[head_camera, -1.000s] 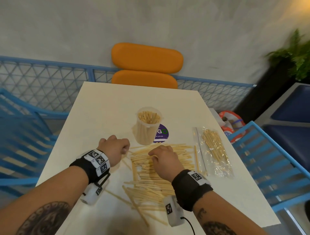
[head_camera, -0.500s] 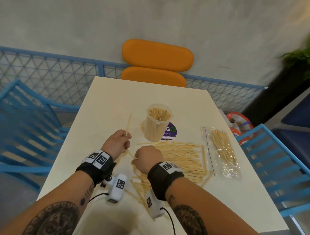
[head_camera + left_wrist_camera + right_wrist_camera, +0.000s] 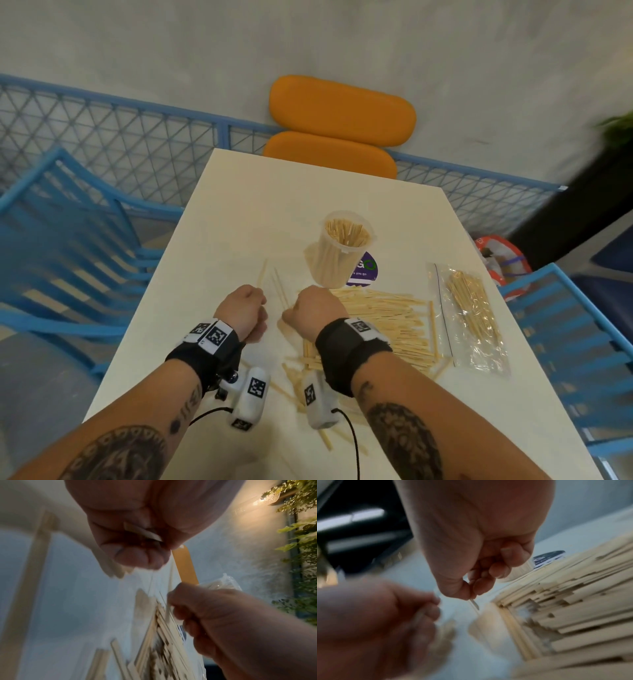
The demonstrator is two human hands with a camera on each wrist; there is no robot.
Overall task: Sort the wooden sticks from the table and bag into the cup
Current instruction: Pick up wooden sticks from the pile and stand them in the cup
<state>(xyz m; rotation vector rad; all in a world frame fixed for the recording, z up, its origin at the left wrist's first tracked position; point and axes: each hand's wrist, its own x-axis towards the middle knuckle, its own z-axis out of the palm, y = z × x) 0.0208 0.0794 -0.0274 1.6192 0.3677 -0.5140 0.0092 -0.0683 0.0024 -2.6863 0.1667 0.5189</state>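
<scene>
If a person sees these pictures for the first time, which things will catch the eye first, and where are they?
First, the big pile of wooden sticks spread on the white table, just right of the two fists. The left hand and right hand each pinch thin sticks, close together. Behind them stands the clear cup, already full of upright sticks, and a plastic bag of sticks lies at the right edge.

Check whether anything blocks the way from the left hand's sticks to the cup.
Nothing visible does. The left hand grips thin wooden sticks beside the right hand; bare white table lies between them and the clear plastic cup, whose mouth is open though already crowded with sticks.
</scene>
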